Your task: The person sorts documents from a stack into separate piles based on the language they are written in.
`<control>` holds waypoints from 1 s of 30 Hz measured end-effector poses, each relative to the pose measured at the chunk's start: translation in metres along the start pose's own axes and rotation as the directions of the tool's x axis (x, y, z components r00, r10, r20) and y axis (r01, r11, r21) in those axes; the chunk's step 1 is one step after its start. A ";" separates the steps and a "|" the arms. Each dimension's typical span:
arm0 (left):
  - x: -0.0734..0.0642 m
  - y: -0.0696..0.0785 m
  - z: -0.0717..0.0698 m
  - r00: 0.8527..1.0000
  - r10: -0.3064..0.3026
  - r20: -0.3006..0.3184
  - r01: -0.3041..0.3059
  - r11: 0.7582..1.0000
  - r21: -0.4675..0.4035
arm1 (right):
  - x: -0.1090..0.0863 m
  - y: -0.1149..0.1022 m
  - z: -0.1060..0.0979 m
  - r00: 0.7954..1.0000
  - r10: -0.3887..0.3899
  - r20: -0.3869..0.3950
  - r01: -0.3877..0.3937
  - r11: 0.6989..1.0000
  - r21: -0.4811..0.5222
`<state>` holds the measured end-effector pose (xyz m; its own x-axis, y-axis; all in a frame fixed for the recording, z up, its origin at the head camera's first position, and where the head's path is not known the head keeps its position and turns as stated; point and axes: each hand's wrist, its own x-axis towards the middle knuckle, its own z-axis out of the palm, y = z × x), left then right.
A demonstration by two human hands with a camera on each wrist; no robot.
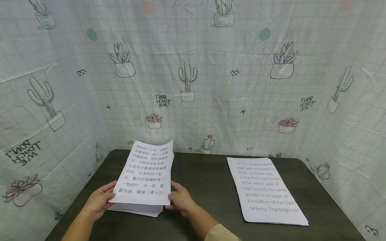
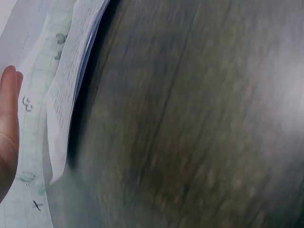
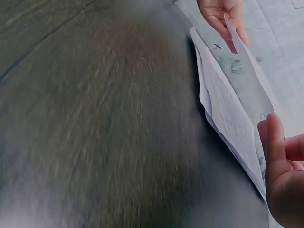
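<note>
Both hands hold a printed sheet of paper (image 1: 146, 177) with Chinese text, raised over a paper stack (image 1: 137, 209). My left hand (image 1: 98, 202) pinches its lower left edge, thumb on top; my right hand (image 1: 182, 199) pinches the lower right edge. In the right wrist view the lifted sheet (image 3: 251, 66) spans between the left hand (image 3: 224, 18) and the right hand (image 3: 285, 173), apart from the stack (image 3: 223, 102) below. The left wrist view catches only part of the left hand (image 2: 8, 128), beside the stack (image 2: 71, 80). The sheet hides most of the stack from above.
A second paper stack (image 1: 266, 192), printed in English, lies to the right on the dark wooden table (image 1: 205, 187). A light curtain (image 1: 211, 83) with cactus drawings surrounds the table at the back and both sides.
</note>
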<state>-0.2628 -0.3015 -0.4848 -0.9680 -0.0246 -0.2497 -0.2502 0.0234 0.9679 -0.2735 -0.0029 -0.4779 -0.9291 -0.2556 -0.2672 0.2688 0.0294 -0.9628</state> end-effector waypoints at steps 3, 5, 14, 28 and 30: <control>0.001 -0.001 -0.007 1.000 -0.005 -0.011 0.005 1.000 0.016 | 0.002 0.000 0.008 1.000 0.008 -0.003 -0.008 1.000 -0.001; 0.002 -0.001 -0.010 1.000 -0.008 -0.026 0.008 1.000 0.027 | 0.003 0.001 0.012 1.000 0.013 -0.007 -0.013 1.000 -0.005; 0.008 -0.005 -0.015 0.998 -0.017 -0.055 0.019 0.999 0.029 | 0.008 0.010 0.021 0.999 0.041 -0.028 -0.041 0.999 -0.027; 0.012 -0.014 -0.001 0.984 -0.064 -0.164 0.081 0.992 0.100 | 0.009 0.022 0.022 0.995 0.086 -0.041 -0.088 0.995 -0.047; 0.014 -0.016 0.000 0.980 -0.078 -0.185 0.099 0.989 0.111 | 0.009 0.022 0.021 0.995 0.090 -0.043 -0.092 0.994 -0.060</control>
<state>-0.2725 -0.3024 -0.5040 -0.9257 -0.2104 -0.3144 -0.3455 0.1317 0.9291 -0.2706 -0.0253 -0.5011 -0.9113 -0.2102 -0.3540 0.3375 0.1109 -0.9348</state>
